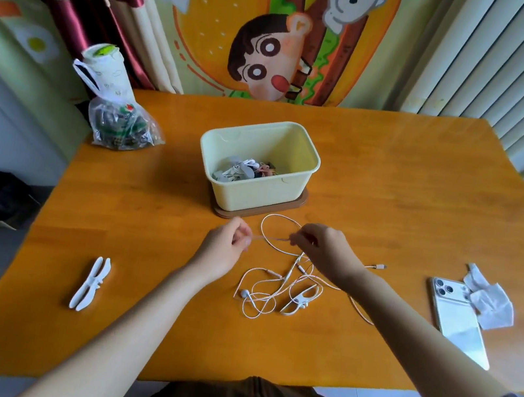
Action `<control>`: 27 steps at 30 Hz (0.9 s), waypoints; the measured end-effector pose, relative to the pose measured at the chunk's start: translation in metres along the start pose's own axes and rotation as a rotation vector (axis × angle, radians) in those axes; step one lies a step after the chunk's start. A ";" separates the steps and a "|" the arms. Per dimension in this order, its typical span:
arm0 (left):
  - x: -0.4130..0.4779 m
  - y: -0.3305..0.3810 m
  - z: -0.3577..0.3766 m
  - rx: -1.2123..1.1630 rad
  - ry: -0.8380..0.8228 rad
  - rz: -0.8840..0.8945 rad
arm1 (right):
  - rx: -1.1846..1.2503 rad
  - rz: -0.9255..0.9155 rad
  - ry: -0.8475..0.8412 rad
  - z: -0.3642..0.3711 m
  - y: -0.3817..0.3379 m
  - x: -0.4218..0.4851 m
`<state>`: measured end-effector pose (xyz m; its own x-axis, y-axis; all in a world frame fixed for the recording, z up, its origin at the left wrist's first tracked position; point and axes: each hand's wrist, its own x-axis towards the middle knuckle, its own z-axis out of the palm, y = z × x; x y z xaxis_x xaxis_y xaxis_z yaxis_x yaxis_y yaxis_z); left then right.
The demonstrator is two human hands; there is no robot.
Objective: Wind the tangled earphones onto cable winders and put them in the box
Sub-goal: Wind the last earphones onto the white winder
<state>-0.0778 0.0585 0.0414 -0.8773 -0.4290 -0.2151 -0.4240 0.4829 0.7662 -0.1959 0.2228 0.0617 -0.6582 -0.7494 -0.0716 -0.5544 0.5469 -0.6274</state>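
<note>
Our left hand (227,244) and right hand (322,251), fingers curled, each pinched the thin white tangled earphone cable (287,276) lying on the orange wooden table (392,191) before the pale yellow plastic box (254,193); pulling apart might tighten its knot

Table (392,191) glossy wood; box (256,194) smooth matt plastic; bag (120,128) clear crinkled plastic.

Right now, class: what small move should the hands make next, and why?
The left hand and right hand both pinch the cable, while the rest lies tangled, a winder among its loops; so probably draw the pinched stretch clear first.
</note>
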 end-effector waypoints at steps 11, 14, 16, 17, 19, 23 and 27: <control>0.002 -0.001 0.072 0.357 -0.219 0.247 | -0.036 0.412 0.001 0.008 0.052 -0.012; -0.003 -0.011 0.100 0.369 -0.306 0.199 | 0.007 0.479 -0.024 0.010 0.064 -0.024; 0.000 -0.017 0.109 0.361 -0.339 0.150 | 0.027 0.508 -0.049 0.011 0.068 -0.031; 0.002 -0.020 0.112 0.384 -0.364 0.140 | 0.031 0.517 -0.059 0.012 0.069 -0.034; 0.006 -0.025 0.118 0.507 -0.418 0.149 | 0.029 0.529 -0.065 0.014 0.072 -0.039; 0.010 -0.030 0.126 0.651 -0.416 0.165 | 0.033 0.534 -0.071 0.016 0.073 -0.044; 0.013 -0.030 0.128 0.540 -0.325 0.172 | 0.065 0.533 -0.059 0.017 0.075 -0.046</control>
<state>-0.1050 0.1365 -0.0616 -0.9299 -0.0998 -0.3540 -0.2508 0.8760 0.4120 -0.1983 0.2923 0.0043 -0.8086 -0.3955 -0.4355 -0.1176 0.8340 -0.5390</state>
